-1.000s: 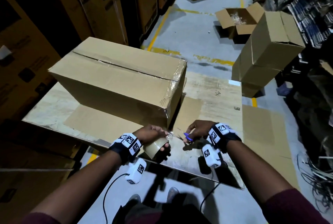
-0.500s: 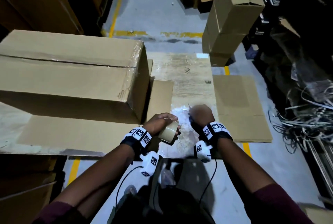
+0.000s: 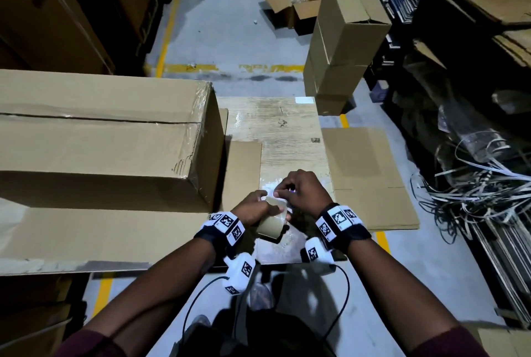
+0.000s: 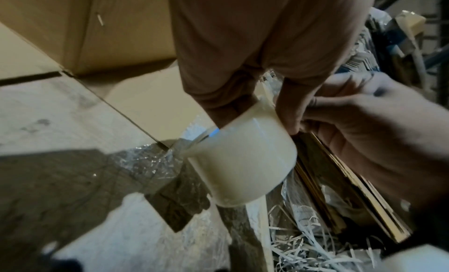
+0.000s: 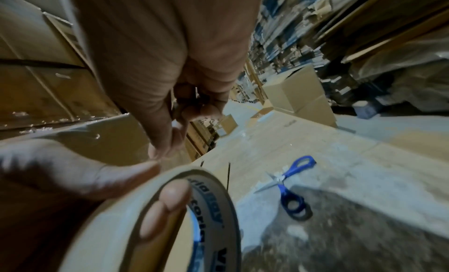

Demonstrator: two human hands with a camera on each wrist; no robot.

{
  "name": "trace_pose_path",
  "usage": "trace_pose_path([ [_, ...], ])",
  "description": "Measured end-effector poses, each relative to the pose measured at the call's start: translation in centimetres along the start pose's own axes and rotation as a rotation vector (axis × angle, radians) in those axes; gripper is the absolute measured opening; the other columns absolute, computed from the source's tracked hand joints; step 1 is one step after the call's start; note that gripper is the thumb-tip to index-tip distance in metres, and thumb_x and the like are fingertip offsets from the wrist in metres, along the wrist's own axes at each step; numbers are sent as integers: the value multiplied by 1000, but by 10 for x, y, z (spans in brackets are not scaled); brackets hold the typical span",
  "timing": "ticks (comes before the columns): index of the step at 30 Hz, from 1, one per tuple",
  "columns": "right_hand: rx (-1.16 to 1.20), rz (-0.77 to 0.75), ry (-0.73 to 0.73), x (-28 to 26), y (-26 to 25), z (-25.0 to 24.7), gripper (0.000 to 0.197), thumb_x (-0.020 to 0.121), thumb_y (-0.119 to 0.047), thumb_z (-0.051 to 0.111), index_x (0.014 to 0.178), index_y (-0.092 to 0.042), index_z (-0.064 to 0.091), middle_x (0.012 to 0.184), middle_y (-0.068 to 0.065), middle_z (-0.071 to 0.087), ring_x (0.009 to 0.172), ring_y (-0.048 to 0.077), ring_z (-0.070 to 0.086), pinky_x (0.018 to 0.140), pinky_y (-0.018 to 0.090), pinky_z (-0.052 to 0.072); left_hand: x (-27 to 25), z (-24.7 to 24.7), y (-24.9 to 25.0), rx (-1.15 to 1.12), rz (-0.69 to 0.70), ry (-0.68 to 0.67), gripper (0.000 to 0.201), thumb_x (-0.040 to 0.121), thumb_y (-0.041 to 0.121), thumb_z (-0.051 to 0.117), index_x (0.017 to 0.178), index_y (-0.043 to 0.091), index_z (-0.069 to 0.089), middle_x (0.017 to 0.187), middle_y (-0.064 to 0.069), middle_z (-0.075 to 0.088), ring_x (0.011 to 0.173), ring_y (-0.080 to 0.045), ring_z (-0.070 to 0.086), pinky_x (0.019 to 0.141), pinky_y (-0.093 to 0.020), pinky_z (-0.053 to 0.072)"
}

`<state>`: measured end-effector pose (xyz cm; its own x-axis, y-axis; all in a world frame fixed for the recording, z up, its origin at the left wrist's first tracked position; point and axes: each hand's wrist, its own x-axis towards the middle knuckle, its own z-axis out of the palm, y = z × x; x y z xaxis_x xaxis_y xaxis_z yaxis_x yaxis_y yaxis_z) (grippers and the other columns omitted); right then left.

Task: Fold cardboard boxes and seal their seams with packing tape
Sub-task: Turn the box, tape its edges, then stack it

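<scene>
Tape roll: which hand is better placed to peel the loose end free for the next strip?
Right. The left hand already grips the tape roll, fingers through its core, so it probably serves best as the anchor. The right hand has its fingertips at the roll's upper rim; the scissors lie on the table.

Low in the frame's centre, the left hand grips the tape roll, fingers through its core; the right hand pinches at its top edge.

The tape roll is tan, with blue lettering inside its core. The scissors have blue handles. The box is plain brown; floor lines are yellow.
</scene>
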<state>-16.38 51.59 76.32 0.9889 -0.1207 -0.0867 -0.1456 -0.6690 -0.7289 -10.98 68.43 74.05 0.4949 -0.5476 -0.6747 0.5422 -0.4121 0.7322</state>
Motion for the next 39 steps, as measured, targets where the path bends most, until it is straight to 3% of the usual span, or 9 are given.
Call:
trace_pose_path([
  [5, 128, 134, 142, -4, 9, 19, 1, 83, -13, 82, 82, -12, 82, 75, -8, 65, 68, -1, 57, 61, 14, 41, 32, -6, -13, 94, -76, 152, 98, 50, 45, 86, 131, 0, 52, 115, -16, 69, 96, -32, 72, 87, -47, 58],
  [10, 160, 253, 124, 3, 26, 32, 5, 83, -10, 80, 78, -9, 81, 70, -11, 64, 65, -2, 59, 61, 14, 44, 26, 6, -28, 155, -86, 298, 44, 73, 50, 81, 82, 13, 60, 85, -7, 67, 74, -23, 63, 69, -31, 51],
  [13, 124, 306, 118, 15, 44, 34, 7, 82, -8, 80, 76, -8, 81, 60, -16, 63, 56, -6, 59, 58, 15, 44, 39, 11, -41, 98, -75, 330, 63, 68, 63, 78, 107, 20, 55, 108, -7, 63, 88, -28, 68, 83, -45, 59],
  [15, 110, 315, 96, 25, 55, 44, 7, 79, -7, 81, 73, -9, 81, 60, -9, 68, 59, -2, 62, 67, 20, 48, 38, 18, -39, 1, -41, 293, 52, 85, 45, 74, 122, 18, 49, 114, -9, 57, 83, -30, 67, 79, -46, 60],
  [19, 6, 359, -7, 37, 76, 70, 6, 81, -16, 77, 77, -18, 82, 79, 1, 77, 105, 23, 57, 88, 31, 44, 39, 15, -37, -50, 71, 192, 47, 98, 24, 62, 141, 20, 42, 137, -13, 51, 114, -38, 61, 78, -38, 58],
  [27, -152, 316, -64, 48, 94, 71, 15, 80, -35, 78, 91, -26, 81, 98, 5, 66, 96, 12, 45, 79, 24, 40, 36, 11, -33, -203, 52, 66, 28, 105, 14, 49, 133, 19, 47, 114, -19, 56, 67, -34, 66, 53, -36, 57],
  [31, -168, 350, 37, 53, 88, 64, 32, 69, -37, 87, 86, -16, 70, 81, -3, 49, 91, 22, 53, 77, 33, 52, 31, 6, -33, -45, 76, 31, 28, 106, 22, 47, 133, 31, 46, 122, -13, 56, 85, -30, 62, 75, -40, 55],
  [34, -223, 334, 20, 54, 89, 56, 39, 72, -43, 86, 72, -19, 56, 67, -2, 49, 95, 22, 44, 68, 35, 46, 30, -2, -36, 302, 110, 41, 46, 106, 34, 46, 150, 33, 34, 141, -8, 51, 103, -22, 59, 79, -28, 49],
  [39, -282, 341, -24, 55, 99, 48, 31, 81, -28, 82, 69, -16, 56, 70, 5, 62, 103, 29, 48, 67, 33, 34, 14, -12, -28, 714, 103, 62, 66, 103, 43, 47, 160, 32, 15, 152, -13, 46, 136, -28, 48, 110, -34, 39],
])
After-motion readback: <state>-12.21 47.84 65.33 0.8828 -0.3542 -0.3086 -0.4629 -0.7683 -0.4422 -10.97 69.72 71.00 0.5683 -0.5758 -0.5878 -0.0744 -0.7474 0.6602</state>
